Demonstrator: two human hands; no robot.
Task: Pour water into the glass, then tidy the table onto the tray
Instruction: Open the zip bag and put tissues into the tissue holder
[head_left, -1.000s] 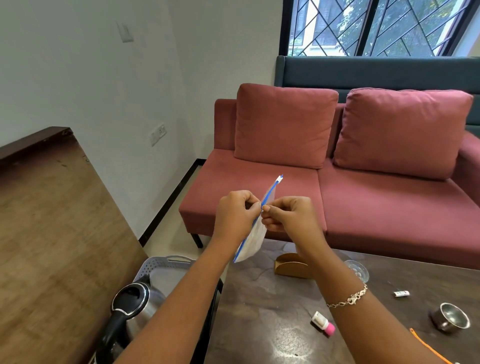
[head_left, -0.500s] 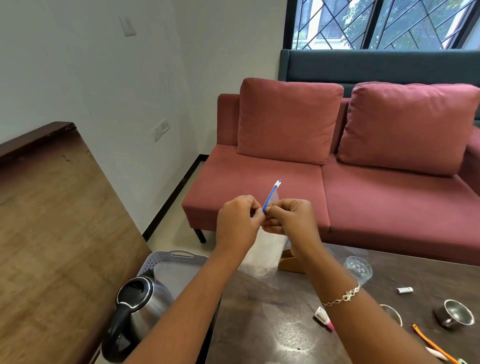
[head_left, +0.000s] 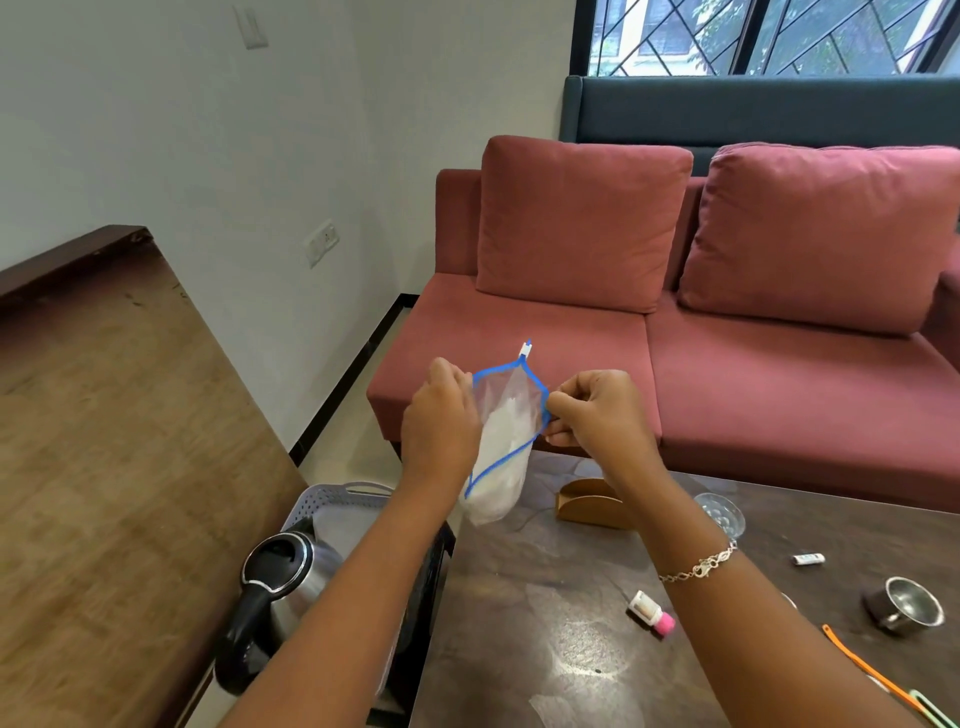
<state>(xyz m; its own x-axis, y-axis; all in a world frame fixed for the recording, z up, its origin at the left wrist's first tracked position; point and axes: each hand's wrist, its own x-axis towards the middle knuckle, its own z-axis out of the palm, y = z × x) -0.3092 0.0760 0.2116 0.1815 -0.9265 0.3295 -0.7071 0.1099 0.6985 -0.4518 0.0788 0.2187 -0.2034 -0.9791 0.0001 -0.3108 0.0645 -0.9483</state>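
You'll find no legible writing here; the small white bottle with a pink cap (head_left: 651, 613) shows only a blurred label.

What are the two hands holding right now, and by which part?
One clear plastic zip pouch with a blue zipper rim. The left hand grips the rim's left side, the right hand pinches its right side, mouth spread open.

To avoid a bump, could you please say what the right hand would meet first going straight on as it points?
Probably the zip bag it pinches, then the left hand; depth is unclear.
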